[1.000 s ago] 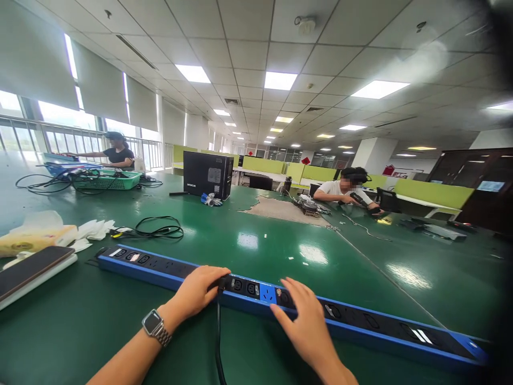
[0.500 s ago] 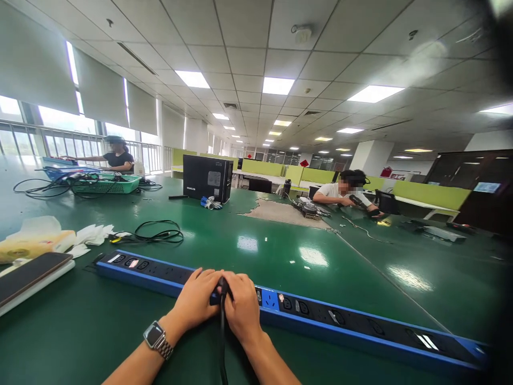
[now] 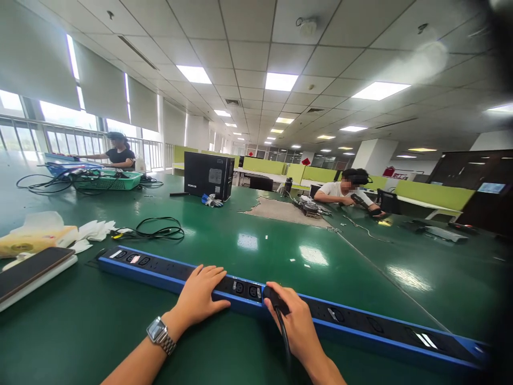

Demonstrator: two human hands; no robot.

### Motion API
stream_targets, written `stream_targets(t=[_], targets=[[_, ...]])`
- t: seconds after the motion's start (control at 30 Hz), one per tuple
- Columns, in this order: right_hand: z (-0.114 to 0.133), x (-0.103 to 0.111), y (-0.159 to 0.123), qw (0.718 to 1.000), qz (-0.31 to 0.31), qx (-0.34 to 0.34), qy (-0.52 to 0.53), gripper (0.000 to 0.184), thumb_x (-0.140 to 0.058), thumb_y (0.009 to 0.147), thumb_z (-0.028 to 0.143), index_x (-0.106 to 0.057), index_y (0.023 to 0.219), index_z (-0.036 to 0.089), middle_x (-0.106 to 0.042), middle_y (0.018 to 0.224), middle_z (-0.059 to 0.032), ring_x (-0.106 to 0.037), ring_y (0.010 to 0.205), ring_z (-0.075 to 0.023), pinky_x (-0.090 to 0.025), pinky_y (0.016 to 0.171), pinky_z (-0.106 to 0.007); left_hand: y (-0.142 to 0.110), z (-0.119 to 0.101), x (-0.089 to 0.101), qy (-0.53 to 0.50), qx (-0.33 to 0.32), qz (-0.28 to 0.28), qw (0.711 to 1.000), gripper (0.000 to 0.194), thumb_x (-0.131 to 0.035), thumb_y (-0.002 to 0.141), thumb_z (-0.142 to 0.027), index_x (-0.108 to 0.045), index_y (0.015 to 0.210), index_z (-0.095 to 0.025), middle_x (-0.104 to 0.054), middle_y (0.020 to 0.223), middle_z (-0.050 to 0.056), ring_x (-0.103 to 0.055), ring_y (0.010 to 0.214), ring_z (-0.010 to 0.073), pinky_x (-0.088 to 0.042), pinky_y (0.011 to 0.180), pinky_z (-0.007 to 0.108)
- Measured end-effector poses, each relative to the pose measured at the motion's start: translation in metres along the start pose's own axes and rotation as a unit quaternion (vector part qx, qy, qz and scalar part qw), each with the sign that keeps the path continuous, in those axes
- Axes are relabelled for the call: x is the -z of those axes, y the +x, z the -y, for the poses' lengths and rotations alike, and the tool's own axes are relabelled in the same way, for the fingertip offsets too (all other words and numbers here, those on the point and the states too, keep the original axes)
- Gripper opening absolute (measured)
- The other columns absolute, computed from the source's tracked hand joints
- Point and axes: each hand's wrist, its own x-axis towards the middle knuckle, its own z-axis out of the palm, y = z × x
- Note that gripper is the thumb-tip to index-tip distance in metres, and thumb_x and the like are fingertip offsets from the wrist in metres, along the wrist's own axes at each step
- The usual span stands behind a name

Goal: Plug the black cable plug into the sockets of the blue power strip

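A long blue power strip with black sockets lies across the green table in front of me. My left hand is laid over it left of centre, with the fingers across the top and the thumb along the near side, gripping it. On that wrist is a watch. My right hand pinches a black power plug over the strip's blue middle section, its black cord trailing down toward me. Whether the plug's pins are inside a socket is hidden. Two sockets show between my hands.
On the left lie a phone, a tissue pack and a coiled black cable. Beyond stand a green basket and a black computer case. Two other people work at the table's far left and right.
My hands have parted. The right hand has moved right along the power strip with the plug, uncovering two sockets. My left hand stays on the strip, its fingers now flatter.
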Motion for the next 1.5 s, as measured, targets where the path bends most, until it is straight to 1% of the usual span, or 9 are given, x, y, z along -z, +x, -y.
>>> stream_targets(t=[0.4, 0.53, 0.7, 0.87, 1.0, 1.1, 1.23, 1.37, 1.5], targets=[[-0.01, -0.002, 0.001, 0.999, -0.047, 0.006, -0.024, 0.033, -0.052, 0.09, 0.041, -0.065, 0.115, 0.024, -0.068, 0.11, -0.008, -0.063, 0.103, -0.0217, -0.051, 0.092, -0.037, 0.013, -0.056, -0.011, -0.082, -0.041, -0.003, 0.996, 0.053, -0.07, 0.077, -0.035, -0.056, 0.126, -0.022, -0.061, 0.129, 0.011, -0.053, 0.12, 0.0306, -0.032, 0.107, 0.055], [-0.01, -0.006, 0.004, 0.997, -0.06, -0.019, -0.05, 0.035, -0.051, 0.09, 0.042, -0.065, 0.116, 0.023, -0.068, 0.108, -0.0088, -0.064, 0.099, -0.0224, -0.051, 0.09, -0.039, 0.017, -0.058, -0.016, -0.089, -0.045, -0.039, 0.994, 0.06, -0.07, 0.072, -0.034, -0.053, 0.128, -0.022, -0.053, 0.134, 0.013, -0.05, 0.122, 0.0323, -0.037, 0.104, 0.051], [-0.016, 0.001, 0.004, 0.997, -0.057, -0.031, -0.038, 0.04, -0.05, 0.089, 0.049, -0.065, 0.114, 0.022, -0.068, 0.1, -0.0096, -0.066, 0.091, -0.0219, -0.053, 0.085, -0.036, 0.017, -0.054, -0.019, -0.111, -0.033, -0.074, 0.99, 0.039, -0.063, 0.076, -0.026, -0.06, 0.114, -0.021, -0.059, 0.113, 0.009, -0.057, 0.104, 0.0257, -0.045, 0.094, 0.041], [-0.01, -0.002, 0.006, 0.998, -0.031, -0.026, -0.056, 0.037, -0.05, 0.089, 0.045, -0.066, 0.114, 0.023, -0.068, 0.101, -0.0088, -0.065, 0.094, -0.0216, -0.051, 0.089, -0.037, 0.016, -0.054, -0.022, -0.091, -0.029, -0.073, 0.993, 0.035, -0.063, 0.078, -0.027, -0.061, 0.113, -0.022, -0.063, 0.104, 0.007, -0.056, 0.1, 0.0262, -0.044, 0.092, 0.042], [0.0, -0.002, 0.006, 0.997, 0.017, -0.006, -0.076, 0.035, -0.048, 0.09, 0.036, -0.063, 0.118, 0.024, -0.068, 0.11, -0.0087, -0.061, 0.103, -0.0235, -0.047, 0.095, -0.043, 0.017, -0.058, -0.021, -0.105, -0.045, -0.063, 0.991, 0.047, -0.066, 0.076, -0.03, -0.057, 0.122, -0.022, -0.062, 0.114, 0.009, -0.055, 0.107, 0.0283, -0.043, 0.096, 0.045], [0.001, 0.001, 0.001, 0.994, 0.05, 0.013, -0.091, 0.051, -0.053, 0.084, 0.031, -0.05, 0.134, 0.024, -0.063, 0.124, -0.008, -0.056, 0.114, -0.0248, -0.041, 0.103, -0.047, 0.021, -0.068, -0.023, -0.139, -0.084, -0.036, 0.986, 0.061, -0.066, 0.077, -0.028, -0.047, 0.135, -0.023, -0.058, 0.127, 0.01, -0.053, 0.115, 0.0274, -0.042, 0.1, 0.044], [-0.011, -0.004, -0.008, 0.986, -0.007, -0.022, -0.165, 0.077, -0.06, 0.074, 0.029, -0.034, 0.146, 0.019, -0.049, 0.142, -0.0117, -0.044, 0.131, -0.0307, -0.03, 0.111, -0.054, 0.034, -0.09, -0.037, -0.148, -0.114, -0.008, 0.982, 0.056, -0.062, 0.078, -0.019, -0.051, 0.133, -0.027, -0.064, 0.122, 0.006, -0.057, 0.112, 0.025, -0.043, 0.099, 0.043], [-0.02, -0.012, -0.01, 0.977, -0.005, -0.017, -0.214, 0.07, -0.064, 0.071, 0.035, -0.047, 0.138, 0.023, -0.052, 0.141, -0.0105, -0.045, 0.131, -0.0331, -0.03, 0.111, -0.054, 0.043, -0.1, -0.039, -0.179, -0.08, -0.096, 0.976, 0.037, -0.052, 0.083, -0.012, -0.063, 0.115, -0.027, -0.071, 0.107, 0.003, -0.063, 0.1, 0.0213, -0.048, 0.092, 0.038], [-0.017, -0.012, -0.008, 0.972, 0.0, -0.031, -0.233, 0.068, -0.068, 0.069, 0.041, -0.052, 0.134, 0.026, -0.053, 0.14, -0.0082, -0.047, 0.13, -0.0322, -0.032, 0.11, -0.052, 0.035, -0.065, -0.016, -0.204, -0.006, -0.226, 0.952, 0.032, -0.052, 0.088, -0.023, -0.061, 0.119, -0.025, -0.07, 0.113, 0.006, -0.063, 0.104, 0.0222, -0.049, 0.092, 0.036]])
